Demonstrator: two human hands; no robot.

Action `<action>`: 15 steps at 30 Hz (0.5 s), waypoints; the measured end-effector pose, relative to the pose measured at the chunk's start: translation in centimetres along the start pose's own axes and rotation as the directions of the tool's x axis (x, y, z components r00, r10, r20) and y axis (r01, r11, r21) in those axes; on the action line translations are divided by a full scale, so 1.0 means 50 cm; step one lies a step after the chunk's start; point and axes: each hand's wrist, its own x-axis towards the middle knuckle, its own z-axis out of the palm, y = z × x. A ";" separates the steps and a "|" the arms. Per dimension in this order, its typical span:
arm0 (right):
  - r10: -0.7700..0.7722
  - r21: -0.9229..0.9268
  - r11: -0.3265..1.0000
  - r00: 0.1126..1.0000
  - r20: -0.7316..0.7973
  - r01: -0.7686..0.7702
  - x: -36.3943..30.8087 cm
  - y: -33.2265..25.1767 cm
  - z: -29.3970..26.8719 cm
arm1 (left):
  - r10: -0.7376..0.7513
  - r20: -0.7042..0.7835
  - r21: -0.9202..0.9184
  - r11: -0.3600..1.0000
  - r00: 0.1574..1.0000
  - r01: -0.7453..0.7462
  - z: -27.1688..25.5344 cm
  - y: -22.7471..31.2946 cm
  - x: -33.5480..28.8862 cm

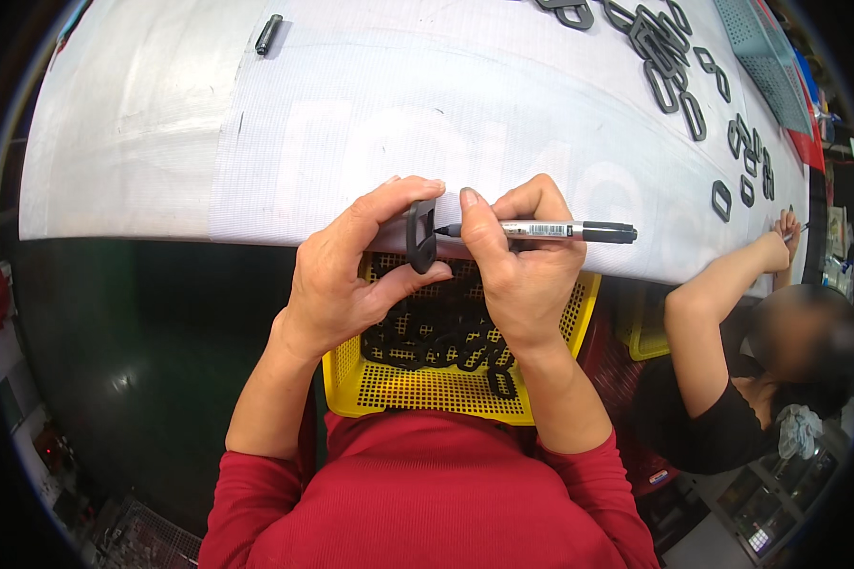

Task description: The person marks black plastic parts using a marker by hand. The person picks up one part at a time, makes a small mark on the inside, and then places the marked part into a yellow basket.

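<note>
Between the thumb and fingers of my left hand [346, 261] a black oblong ring-shaped part [415, 237] is held on edge, its opening turned to the right. My right hand [531, 261] grips a marker pen [550, 229] with a grey-white barrel and black ends. The pen lies nearly level, its dark tip at the inner side of the part; whether it touches I cannot tell. Both hands are above a yellow plastic basket [427, 403] at the near table edge, which holds many similar black parts [446, 346].
A black pen cap [269, 35] lies on the white-covered table [161, 142] at the far left. Loose black parts [664, 57] are scattered at the far right, near a light blue basket [769, 66]. On the right a co-worker [731, 379] leans on the table edge beside another yellow basket [648, 337].
</note>
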 end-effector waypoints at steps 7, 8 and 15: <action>-0.015 0.015 1.000 1.000 0.002 0.015 -0.002 0.003 0.003 | -0.004 0.007 0.024 1.000 1.000 0.004 -0.003 0.001 -0.003; -0.015 0.014 1.000 1.000 0.002 0.015 -0.002 0.002 0.003 | -0.014 0.008 0.017 1.000 1.000 0.014 -0.002 0.002 -0.002; 0.161 0.307 0.945 0.978 -0.131 -0.115 0.005 0.004 -0.023 | -0.029 0.009 0.015 0.999 1.000 0.028 -0.005 0.008 0.001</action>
